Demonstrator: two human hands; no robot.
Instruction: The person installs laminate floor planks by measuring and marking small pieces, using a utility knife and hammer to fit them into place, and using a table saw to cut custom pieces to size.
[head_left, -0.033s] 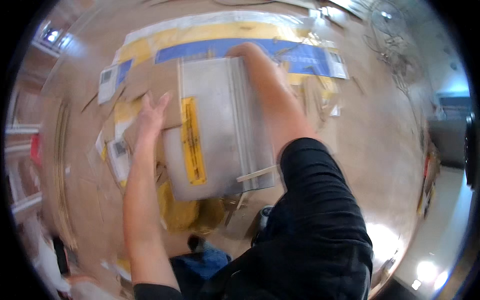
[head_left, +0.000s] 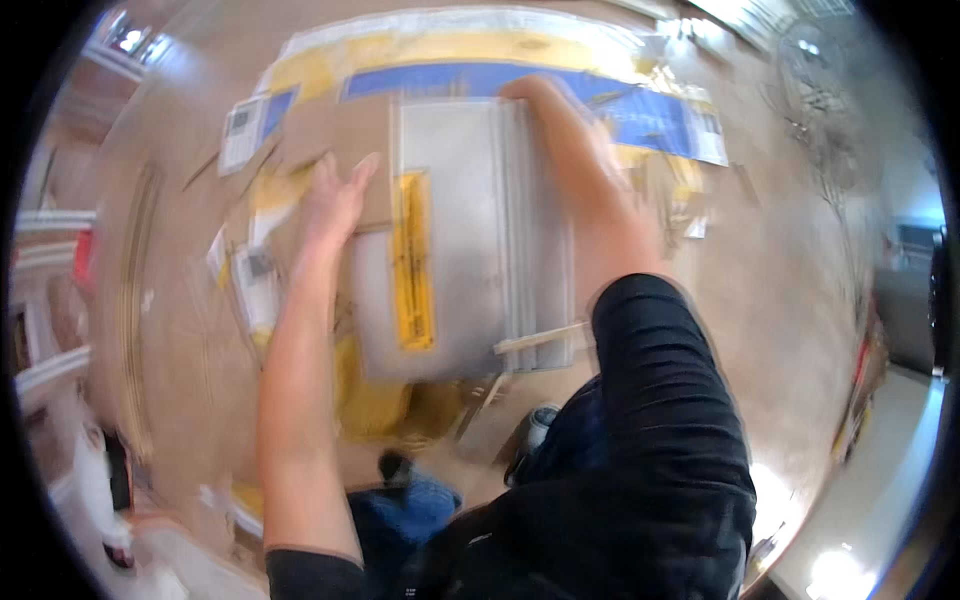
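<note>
Before me lies a stack of flat grey panels point(head_left: 465, 250), with a yellow label strip point(head_left: 415, 270) along its left part and narrow ridges down its right. My left hand point(head_left: 340, 195) is beside the stack's left edge, over brown cardboard point(head_left: 365, 130), with thumb and fingers apart; motion blurs it. My right hand point(head_left: 545, 95) bends over at the stack's far right corner. Its fingers are hidden, so its grip does not show. A thin pale wooden strip point(head_left: 540, 338) crosses the near right corner of the panels.
Beyond the stack, blue, yellow and white printed sheeting point(head_left: 620, 110) covers the brown floor. Yellow wrapping point(head_left: 380, 400) lies at the near side. A fan point(head_left: 810, 60) stands far right, white-edged shelving point(head_left: 55, 220) far left. Long strips point(head_left: 130, 310) lie on the left.
The whole view has shifted, so the panels and both hands appear farther right and slightly higher. Against the panels, the hands keep nearly the same places.
</note>
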